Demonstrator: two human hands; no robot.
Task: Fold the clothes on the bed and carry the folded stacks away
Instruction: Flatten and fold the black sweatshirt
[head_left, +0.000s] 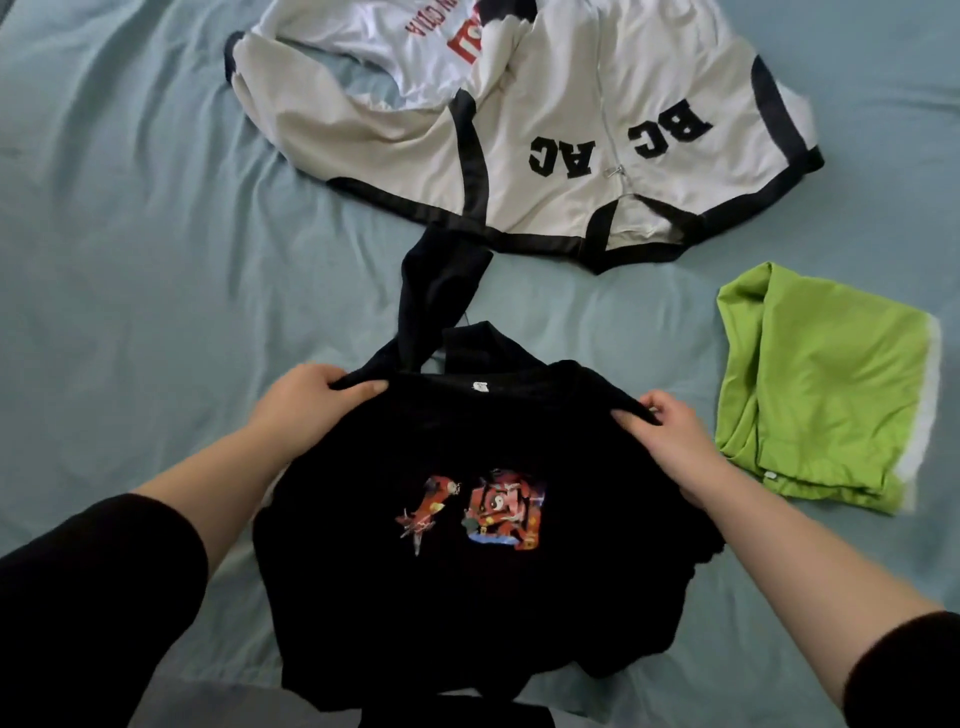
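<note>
Head view: left hand (306, 400) and right hand (670, 441) are apart, each pinching one shoulder of the black tee (467, 582), fingers curled over the edge. Tee sits between and below the hands, print up, lower part bunched on the bed (130, 234). Dark cloth strip (441, 291) trails ahead of left hand; can't tell if it's a sleeve. White jacket (545, 130) lies unfolded beyond the hands. Green top (821, 395) is folded, just right of right hand. Tee looks light, soft and floppy, likely to sag; shoulder seams seem the best hold.
</note>
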